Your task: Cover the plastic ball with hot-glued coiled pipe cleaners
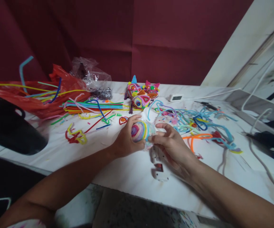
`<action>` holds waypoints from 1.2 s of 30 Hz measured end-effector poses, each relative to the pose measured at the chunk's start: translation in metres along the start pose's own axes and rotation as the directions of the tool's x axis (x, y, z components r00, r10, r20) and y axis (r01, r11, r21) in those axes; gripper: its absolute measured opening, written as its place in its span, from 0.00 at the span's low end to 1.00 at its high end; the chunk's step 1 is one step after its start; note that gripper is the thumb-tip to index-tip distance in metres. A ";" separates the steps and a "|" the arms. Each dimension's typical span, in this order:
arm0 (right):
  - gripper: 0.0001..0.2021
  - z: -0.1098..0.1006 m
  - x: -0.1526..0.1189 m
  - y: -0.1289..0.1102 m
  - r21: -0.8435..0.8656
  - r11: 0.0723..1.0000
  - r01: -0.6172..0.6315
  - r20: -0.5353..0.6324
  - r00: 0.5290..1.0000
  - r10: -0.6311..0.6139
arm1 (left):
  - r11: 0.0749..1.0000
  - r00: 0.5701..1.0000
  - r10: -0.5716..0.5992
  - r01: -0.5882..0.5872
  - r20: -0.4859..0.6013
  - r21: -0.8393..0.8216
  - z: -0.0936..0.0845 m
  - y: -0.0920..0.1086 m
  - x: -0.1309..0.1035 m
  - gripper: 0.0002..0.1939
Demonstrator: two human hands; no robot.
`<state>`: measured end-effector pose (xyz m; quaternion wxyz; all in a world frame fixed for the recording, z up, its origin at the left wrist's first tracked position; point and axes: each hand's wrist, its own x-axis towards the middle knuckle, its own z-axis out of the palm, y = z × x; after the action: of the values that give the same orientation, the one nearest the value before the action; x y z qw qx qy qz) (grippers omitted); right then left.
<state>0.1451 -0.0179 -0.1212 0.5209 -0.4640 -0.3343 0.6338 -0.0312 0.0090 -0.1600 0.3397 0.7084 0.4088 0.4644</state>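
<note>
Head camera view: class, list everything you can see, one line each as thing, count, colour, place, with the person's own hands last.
Table: one, white, across the middle.
Straight pipe cleaners: a bundle, mixed colours, left of centre.
Bent pipe cleaners: a loose tangle, mostly blue, right.
Pipe-cleaner figure: one, multicoloured, back centre.
Red plastic bag: one, far left.
Glue gun: one, white, under the right hand.
Coiled piece: one, multicoloured, between both hands.
Left hand: holds the coiled piece.
Right hand: holds the coiled piece.
</note>
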 end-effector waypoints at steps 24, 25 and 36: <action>0.41 -0.013 0.006 0.007 -0.002 0.999 0.042 0.072 0.997 -0.041 | 0.998 0.998 0.055 -0.055 0.026 0.010 0.000 -0.004 0.002 0.49; 0.40 -0.015 0.008 0.009 -0.002 0.999 0.049 0.090 0.995 -0.049 | 0.997 0.997 0.069 -0.069 0.023 0.016 -0.001 -0.006 0.002 0.48; 0.43 -0.005 0.000 0.005 0.032 0.999 0.018 0.070 0.997 -0.020 | 0.995 0.994 0.099 -0.100 0.052 0.021 -0.003 -0.015 0.002 0.48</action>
<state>0.1484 -0.0189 -0.1273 0.5221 -0.4300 -0.3466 0.6499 -0.0377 0.0178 -0.1708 0.3182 0.7434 0.3695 0.4577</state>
